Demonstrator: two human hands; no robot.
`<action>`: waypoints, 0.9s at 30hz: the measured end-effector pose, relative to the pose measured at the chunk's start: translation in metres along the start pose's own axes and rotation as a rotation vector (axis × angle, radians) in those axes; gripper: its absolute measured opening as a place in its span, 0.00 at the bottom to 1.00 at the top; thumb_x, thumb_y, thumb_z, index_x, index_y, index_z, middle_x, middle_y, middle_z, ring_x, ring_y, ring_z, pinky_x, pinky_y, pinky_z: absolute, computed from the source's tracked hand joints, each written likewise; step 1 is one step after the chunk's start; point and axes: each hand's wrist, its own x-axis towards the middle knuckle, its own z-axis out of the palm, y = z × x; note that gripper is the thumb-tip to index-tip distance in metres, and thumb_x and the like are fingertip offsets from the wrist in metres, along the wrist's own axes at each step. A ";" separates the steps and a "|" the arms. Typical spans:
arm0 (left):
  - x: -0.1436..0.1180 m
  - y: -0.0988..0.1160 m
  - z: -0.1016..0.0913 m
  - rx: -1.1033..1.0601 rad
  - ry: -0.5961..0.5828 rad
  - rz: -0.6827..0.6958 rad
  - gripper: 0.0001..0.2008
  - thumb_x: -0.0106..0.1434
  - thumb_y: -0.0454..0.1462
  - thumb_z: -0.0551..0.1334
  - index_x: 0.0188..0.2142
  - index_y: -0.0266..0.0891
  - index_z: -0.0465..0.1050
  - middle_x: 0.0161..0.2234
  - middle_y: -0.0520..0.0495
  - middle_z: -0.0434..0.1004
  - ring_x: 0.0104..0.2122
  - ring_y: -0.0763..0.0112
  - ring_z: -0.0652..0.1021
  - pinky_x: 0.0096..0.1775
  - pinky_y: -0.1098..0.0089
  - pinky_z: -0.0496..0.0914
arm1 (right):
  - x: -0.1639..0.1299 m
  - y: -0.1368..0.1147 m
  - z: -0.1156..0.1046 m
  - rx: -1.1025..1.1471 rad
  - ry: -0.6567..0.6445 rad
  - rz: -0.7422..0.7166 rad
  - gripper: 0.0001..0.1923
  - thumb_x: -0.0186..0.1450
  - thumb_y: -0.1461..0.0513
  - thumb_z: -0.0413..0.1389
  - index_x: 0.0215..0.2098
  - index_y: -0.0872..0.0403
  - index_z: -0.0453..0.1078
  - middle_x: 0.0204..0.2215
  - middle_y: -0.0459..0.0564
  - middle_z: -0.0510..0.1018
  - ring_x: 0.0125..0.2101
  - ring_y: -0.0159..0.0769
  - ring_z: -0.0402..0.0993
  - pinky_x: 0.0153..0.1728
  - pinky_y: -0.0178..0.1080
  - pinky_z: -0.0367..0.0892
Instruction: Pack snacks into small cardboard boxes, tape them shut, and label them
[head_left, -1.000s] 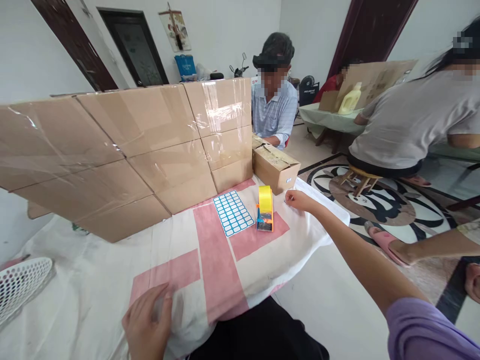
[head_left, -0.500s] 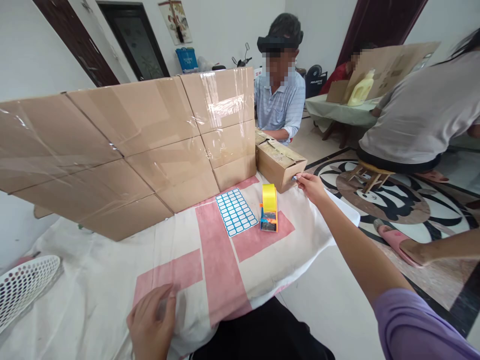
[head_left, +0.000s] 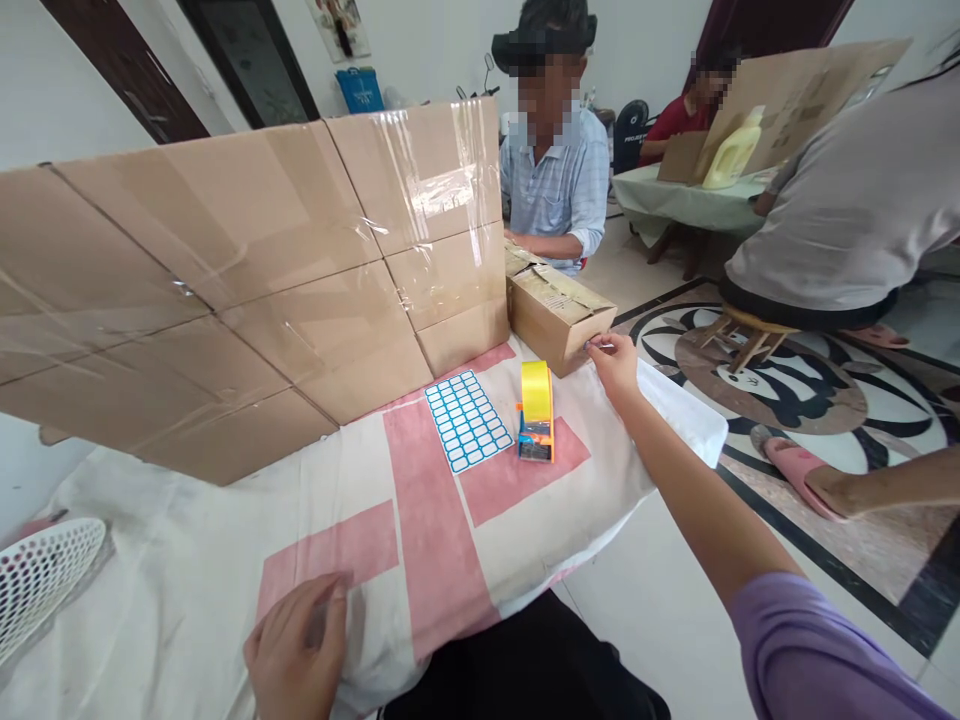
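My right hand [head_left: 616, 368] reaches to the near end of a small cardboard box [head_left: 559, 310]. Its fingertips are pinched together against that end, on what looks like a small white label, mostly hidden by the fingers. Left of this arm, a tape dispenser [head_left: 535, 410] with a yellow roll stands on the tablecloth [head_left: 540, 505]. Beside it lies a sheet of blue-bordered labels [head_left: 469, 420]. My left hand [head_left: 300, 635] rests at the table's near edge, fingers loosely curved and thumb apart, with nothing in it.
A tall cardboard partition [head_left: 300, 290] crosses the table's far side. A white perforated basket [head_left: 49, 580] sits at the left edge. Across the table is a person in a light blue shirt [head_left: 559, 180]. To the right, another person [head_left: 832, 220] sits on a wooden stool [head_left: 750, 325].
The small white thing at my right fingertips is now mostly covered, with the fingers pressed closer on the box end. My left hand has stayed in place. The view has shifted slightly.
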 end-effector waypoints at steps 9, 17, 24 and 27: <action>0.000 0.002 0.000 0.002 -0.011 -0.003 0.12 0.70 0.44 0.55 0.39 0.44 0.76 0.37 0.45 0.84 0.39 0.56 0.82 0.45 0.58 0.64 | -0.028 0.006 0.009 -0.302 -0.058 -0.100 0.21 0.64 0.58 0.53 0.50 0.56 0.79 0.36 0.53 0.78 0.32 0.41 0.72 0.41 0.44 0.68; 0.002 0.002 0.000 -0.022 -0.051 -0.044 0.13 0.69 0.46 0.56 0.38 0.45 0.77 0.38 0.47 0.85 0.40 0.58 0.82 0.46 0.59 0.64 | -0.029 -0.006 0.016 -0.442 -0.177 -0.096 0.30 0.60 0.64 0.56 0.62 0.52 0.72 0.38 0.55 0.79 0.39 0.48 0.75 0.44 0.45 0.68; -0.008 -0.010 0.005 -0.174 -0.069 -0.188 0.13 0.67 0.46 0.57 0.37 0.44 0.78 0.39 0.46 0.85 0.42 0.57 0.82 0.48 0.56 0.68 | -0.043 -0.029 0.001 -0.326 -0.128 -0.049 0.28 0.57 0.63 0.56 0.56 0.56 0.75 0.30 0.50 0.80 0.27 0.41 0.72 0.33 0.42 0.70; 0.002 -0.008 -0.010 -0.321 0.004 -0.214 0.11 0.68 0.44 0.59 0.36 0.43 0.77 0.37 0.45 0.84 0.41 0.58 0.82 0.47 0.58 0.71 | -0.055 -0.068 -0.028 -0.249 -0.067 -0.083 0.20 0.60 0.61 0.55 0.49 0.56 0.77 0.30 0.51 0.79 0.24 0.38 0.70 0.30 0.42 0.68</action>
